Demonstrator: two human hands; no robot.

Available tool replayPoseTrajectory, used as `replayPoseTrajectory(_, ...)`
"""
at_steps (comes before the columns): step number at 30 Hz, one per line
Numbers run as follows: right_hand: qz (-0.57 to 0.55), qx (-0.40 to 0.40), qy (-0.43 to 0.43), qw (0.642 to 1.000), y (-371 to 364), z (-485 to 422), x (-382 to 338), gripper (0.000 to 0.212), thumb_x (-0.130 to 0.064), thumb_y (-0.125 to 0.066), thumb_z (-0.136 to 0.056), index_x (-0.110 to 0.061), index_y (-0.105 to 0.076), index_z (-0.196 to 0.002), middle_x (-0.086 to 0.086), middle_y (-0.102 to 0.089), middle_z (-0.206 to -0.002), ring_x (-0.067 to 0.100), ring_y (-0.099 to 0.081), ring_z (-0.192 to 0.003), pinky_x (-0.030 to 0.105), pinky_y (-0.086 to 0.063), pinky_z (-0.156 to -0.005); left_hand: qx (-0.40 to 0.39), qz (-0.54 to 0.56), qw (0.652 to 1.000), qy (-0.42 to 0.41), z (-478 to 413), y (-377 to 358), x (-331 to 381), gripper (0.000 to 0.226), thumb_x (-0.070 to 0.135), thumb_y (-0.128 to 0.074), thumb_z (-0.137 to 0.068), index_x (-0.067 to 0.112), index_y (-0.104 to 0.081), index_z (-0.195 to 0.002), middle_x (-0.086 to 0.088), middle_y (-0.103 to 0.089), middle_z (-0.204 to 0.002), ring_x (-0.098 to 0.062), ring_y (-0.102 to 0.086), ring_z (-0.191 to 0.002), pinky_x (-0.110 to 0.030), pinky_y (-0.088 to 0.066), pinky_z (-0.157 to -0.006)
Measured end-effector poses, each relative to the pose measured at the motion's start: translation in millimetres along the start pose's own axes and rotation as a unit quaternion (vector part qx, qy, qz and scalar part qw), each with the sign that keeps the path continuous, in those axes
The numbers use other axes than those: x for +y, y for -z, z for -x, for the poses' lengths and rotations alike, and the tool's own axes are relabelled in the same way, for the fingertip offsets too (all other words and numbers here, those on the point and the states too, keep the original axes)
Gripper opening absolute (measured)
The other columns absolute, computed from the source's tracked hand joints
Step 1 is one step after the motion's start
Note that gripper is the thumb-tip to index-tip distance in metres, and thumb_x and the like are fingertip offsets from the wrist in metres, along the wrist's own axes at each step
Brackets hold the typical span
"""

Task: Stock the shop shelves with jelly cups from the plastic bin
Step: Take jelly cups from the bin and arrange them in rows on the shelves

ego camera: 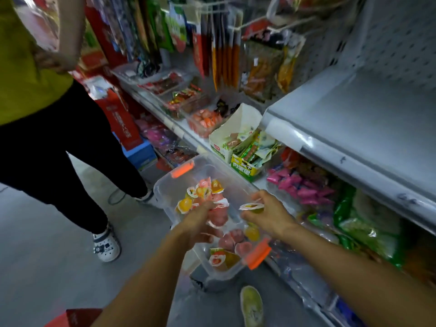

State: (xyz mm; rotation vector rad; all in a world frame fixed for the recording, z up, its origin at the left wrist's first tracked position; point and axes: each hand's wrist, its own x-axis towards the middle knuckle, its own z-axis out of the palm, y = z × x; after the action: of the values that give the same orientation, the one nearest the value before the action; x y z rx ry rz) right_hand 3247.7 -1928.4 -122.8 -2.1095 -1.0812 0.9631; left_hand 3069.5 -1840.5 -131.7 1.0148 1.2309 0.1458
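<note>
**Both hands in the jelly bin, one cup lifted clear**

The jelly cups [213,204] lie loose in a clear plastic bin [165,185] with two orange latches [182,169], one at the far end and one at the near end. The bin sits in the aisle just in front of the lower shelves. The cups are pink, orange and yellow with white peel lids; motion blur and the arms across them make an exact count impossible, though well over a dozen show.

The left hand [200,220] reaches down into the middle of the bin, fingers curled around a cluster of pink cups; how many it grips cannot be told, since the hand hides them. The right hand [266,215] is over the bin's shelf-side edge, thumb and fingers pinched on one yellow cup [252,207], lid up.

Beyond the bin, the middle shelf [184,131] carries an open cardboard display box [226,140] of green-wrapped snacks and clear tubs of red and orange sweets. The upper grey shelf [354,119] on the right is bare. Pink packets [304,185] and green bags [368,223] fill the shelf beneath it, partly in shadow.

A second person [47,114] stands at left, cut off above the torso, in a yellow-green top, black trousers and white clogs. One yellow shoe [251,305] of the wearer shows at the bottom edge.
</note>
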Motion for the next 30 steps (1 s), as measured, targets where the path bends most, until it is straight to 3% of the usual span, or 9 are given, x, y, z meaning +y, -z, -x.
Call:
replayPoseTrajectory(6,-0.047,0.039,0.028,0.998,57.2,68.3,-25.2,0.034,-0.023,-0.076,-0.08,-0.023,-0.053,-0.105,0.0,-0.064,-0.098,0.016,-0.065,-0.084,0.034,-0.056,-0.079,-0.073,0.073,0.993,-0.055,88.2,-39.4,40.4,0.044,0.054,-0.045,-0.095,0.024,-0.054,-0.127,-0.023,-0.063,-0.11,-0.036,-0.069,-0.069,-0.029,-0.05,-0.046)
replayPoseTrajectory(9,-0.068,0.063,0.045,0.995,91.7,99.7,-33.8,0.036,-0.024,-0.076,-0.081,-0.021,-0.054,-0.11,-0.001,-0.063,-0.103,0.017,-0.067,-0.087,0.029,-0.054,-0.073,-0.103,0.084,0.987,-0.088,125.9,-63.5,58.9,0.044,0.052,-0.047,-0.095,0.02,-0.054,-0.125,-0.019,-0.062,-0.099,-0.036,-0.069,-0.072,-0.029,-0.05,-0.047)
replayPoseTrajectory(15,-0.064,0.122,0.057,0.989,170.0,169.8,-35.7,0.04,-0.023,-0.075,-0.079,-0.025,-0.052,-0.112,-0.003,-0.06,-0.106,0.012,-0.061,-0.084,0.021,-0.051,-0.064,-0.123,0.013,0.975,-0.185,200.6,-118.4,88.9,0.028,0.014,-0.059,-0.094,0.025,-0.049,-0.118,-0.015,-0.064,-0.104,-0.034,-0.07,-0.074,-0.031,-0.055,-0.048)
replayPoseTrajectory(17,-0.064,0.141,0.059,0.986,195.6,199.0,-31.0,0.044,-0.021,-0.074,-0.079,-0.021,-0.054,-0.118,-0.001,-0.059,-0.109,0.014,-0.06,-0.087,0.021,-0.05,-0.067,-0.125,-0.023,0.968,-0.215,225.0,-141.1,92.9,0.026,0.016,-0.061,-0.093,0.027,-0.05,-0.114,-0.014,-0.066,-0.106,-0.035,-0.069,-0.073,-0.031,-0.055,-0.049)
replayPoseTrajectory(22,-0.077,0.16,0.073,0.981,251.1,283.6,-7.7,0.049,-0.019,-0.072,-0.082,-0.015,-0.053,-0.127,0.002,-0.056,-0.12,0.017,-0.061,-0.097,0.026,-0.056,-0.077,-0.095,-0.152,0.935,-0.307,278.9,-204.9,87.3,0.023,0.029,-0.067,-0.089,0.016,-0.06,-0.108,-0.006,-0.069,-0.078,-0.017,-0.056,-0.056,-0.023,-0.036,-0.045)
replayPoseTrajectory(24,-0.069,0.172,0.077,0.98,275.3,326.2,6.7,0.052,-0.02,-0.072,-0.081,-0.015,-0.054,-0.129,0.002,-0.055,-0.124,0.02,-0.062,-0.1,0.033,-0.056,-0.082,-0.097,-0.155,0.926,-0.329,306.7,-237.7,80.3,0.03,0.029,-0.071,-0.086,0.015,-0.064,-0.111,-0.009,-0.07,-0.079,-0.019,-0.052,-0.058,-0.024,-0.037,-0.049)
replayPoseTrajectory(26,-0.065,0.184,0.081,0.977,297.7,370.3,19.9,0.049,-0.019,-0.071,-0.08,-0.015,-0.055,-0.126,0.003,-0.058,-0.119,0.018,-0.063,-0.088,0.03,-0.056,-0.073,-0.115,-0.148,0.921,-0.342,336.8,-270.7,72.0,0.037,0.028,-0.075,-0.081,0.014,-0.064,-0.113,-0.011,-0.072,-0.084,-0.022,-0.052,-0.063,-0.026,-0.041,-0.053)
replayPoseTrajectory(28,-0.061,0.202,0.08,0.974,318.3,415.1,32.1,0.044,-0.018,-0.072,-0.08,-0.016,-0.057,-0.121,0.003,-0.062,-0.108,0.015,-0.062,-0.076,0.029,-0.056,-0.065,-0.128,-0.148,0.912,-0.36,368.7,-304.2,62.5,0.031,0.021,-0.074,-0.083,0.013,-0.063,-0.11,-0.009,-0.072,-0.086,-0.02,-0.057,-0.062,-0.024,-0.045,-0.052)
replayPoseTrajectory(30,-0.052,0.229,0.083,0.968,337.6,458.5,45.2,0.043,-0.017,-0.074,-0.079,-0.017,-0.059,-0.119,0.002,-0.064,-0.105,0.013,-0.06,-0.079,0.026,-0.054,-0.069,-0.136,-0.165,0.898,-0.383,400.3,-336.6,52.0,0.023,0.016,-0.072,-0.084,0.012,-0.064,-0.105,-0.008,-0.073,-0.089,-0.017,-0.062,-0.066,-0.024,-0.048,-0.057)
